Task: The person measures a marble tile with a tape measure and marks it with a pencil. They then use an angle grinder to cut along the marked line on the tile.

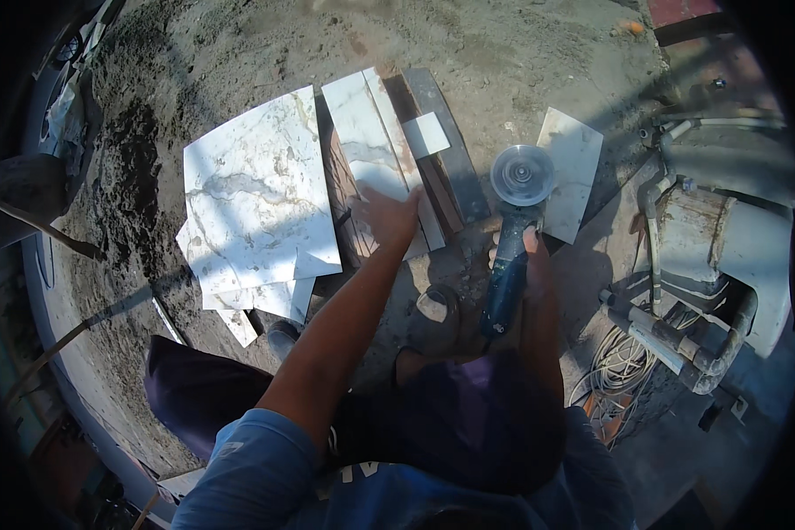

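Note:
My right hand [532,252] is wrapped round the dark blue-green body of an angle grinder [502,305]. Its round disc [521,175] points away from me and looks see-through, with faint rings. My left hand [384,216] lies with fingers apart on a white, grey-veined tile piece [355,115], near a narrow strip along its right side. A pale rounded patch by those fingertips is too unclear to name. Left of this hand lies a large dirty marbled tile [256,190] over smaller offcuts. Partly behind the grinder's disc sits another white tile piece [576,163].
A dark grey slab [446,132] and a small white square [427,135] lie beyond my left hand. To the right are a coiled cable [609,367], pipes [671,331] and a pale tank-like body [751,256]. A shovel [31,194] stands at the far left over sandy ground.

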Available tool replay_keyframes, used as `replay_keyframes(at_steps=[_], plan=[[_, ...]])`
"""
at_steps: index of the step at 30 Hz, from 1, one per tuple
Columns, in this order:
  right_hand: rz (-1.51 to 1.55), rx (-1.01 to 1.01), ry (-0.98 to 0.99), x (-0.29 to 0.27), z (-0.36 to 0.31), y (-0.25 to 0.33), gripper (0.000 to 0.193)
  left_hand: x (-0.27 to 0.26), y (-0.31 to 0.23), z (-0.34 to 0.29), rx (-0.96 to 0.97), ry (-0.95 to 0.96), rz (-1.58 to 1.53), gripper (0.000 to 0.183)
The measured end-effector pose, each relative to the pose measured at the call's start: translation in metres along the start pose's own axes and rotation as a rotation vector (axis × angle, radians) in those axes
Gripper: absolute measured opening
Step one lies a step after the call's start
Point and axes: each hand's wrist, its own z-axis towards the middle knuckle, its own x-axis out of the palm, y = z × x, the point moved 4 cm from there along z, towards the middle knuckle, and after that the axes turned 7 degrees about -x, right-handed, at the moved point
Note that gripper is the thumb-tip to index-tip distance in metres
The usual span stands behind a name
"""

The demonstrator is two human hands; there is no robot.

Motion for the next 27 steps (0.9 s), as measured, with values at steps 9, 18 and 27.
replay_keyframes(at_steps=[9,18,27], plan=[[-0.078,-0.090,-0.065,0.003,-0.023,0.017,0.064,-0.006,0.053,0.029,-0.125,-0.060,-0.292,0.068],[-0.075,-0.081,-0.062,0.001,-0.019,0.021,0.056,0.007,0.042,0.043,0.145,0.121,-0.248,0.046],[-0.083,-0.081,-0.071,0.004,-0.015,0.029,0.054,-0.016,0.010,0.050,0.391,0.044,0.118,0.052]])
